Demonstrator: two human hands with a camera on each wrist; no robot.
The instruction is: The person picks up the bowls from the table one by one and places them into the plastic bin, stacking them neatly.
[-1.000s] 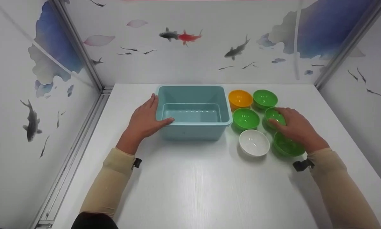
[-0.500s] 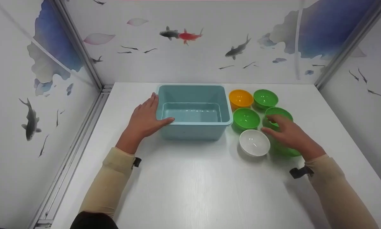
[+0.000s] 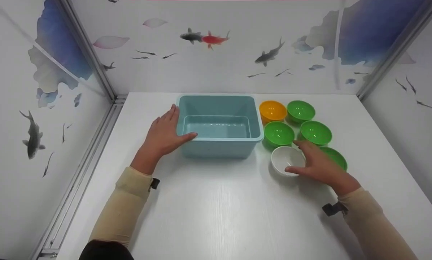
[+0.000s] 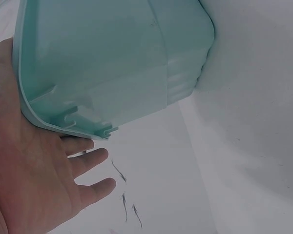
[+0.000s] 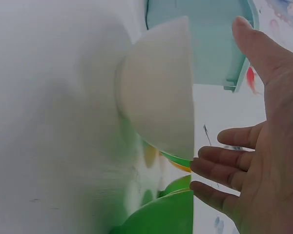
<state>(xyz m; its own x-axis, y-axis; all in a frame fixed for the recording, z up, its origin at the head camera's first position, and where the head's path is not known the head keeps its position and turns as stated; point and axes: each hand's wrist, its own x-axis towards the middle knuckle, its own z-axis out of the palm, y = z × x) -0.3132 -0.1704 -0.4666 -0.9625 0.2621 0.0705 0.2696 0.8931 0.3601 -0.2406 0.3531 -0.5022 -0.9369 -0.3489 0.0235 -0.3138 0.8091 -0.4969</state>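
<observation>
A teal plastic bin (image 3: pixel 219 144) stands at the middle of the white table. My left hand (image 3: pixel 164 134) lies flat against its left wall, fingers straight, thumb along the front corner of the rim; the left wrist view shows the palm (image 4: pixel 34 180) against the bin's (image 4: pixel 112 63) rim. My right hand (image 3: pixel 317 165) hovers open with spread fingers beside the right edge of a white bowl (image 3: pixel 285 159), thumb near its front rim. In the right wrist view the white bowl (image 5: pixel 158 87) faces the open palm (image 5: pixel 263 146) with a gap between them.
Right of the bin stand an orange bowl (image 3: pixel 272 110) and several green bowls (image 3: pixel 279 133), one (image 3: pixel 335 156) partly behind my right hand. Patterned walls close the table (image 3: pixel 219 209) at back and both sides.
My right hand drew back from the green bowls toward me and leftward to the white bowl, uncovering the nearest green bowl. The left hand stayed on the bin.
</observation>
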